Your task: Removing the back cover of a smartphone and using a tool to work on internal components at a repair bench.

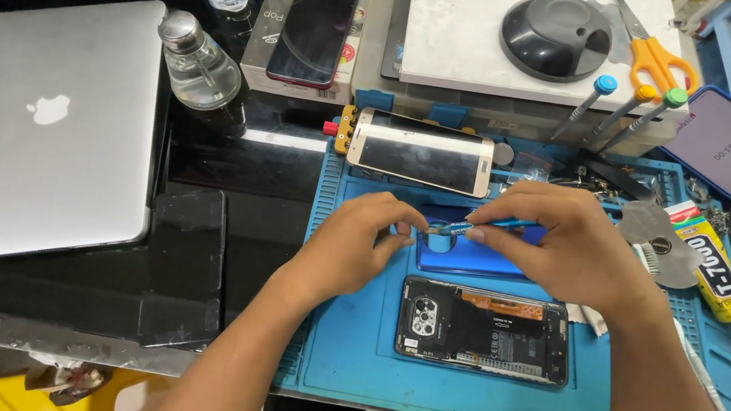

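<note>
Already the phone (485,330) lay back-off on the blue mat (362,352) near the tabletop's front edge, its camera block and boards bare, so I judged the opening done and the inner work only partly through. My right hand (565,242) pinched a thin blue-handled tool (490,224) shut between its fingers, the tip down at a small part (439,234) over a blue block (466,251) just behind the phone, while my left hand (357,243) closed on that part to steady it. Reassembly looked undone: a separate screen (421,152) sat clamped at the mat's back edge.
</note>
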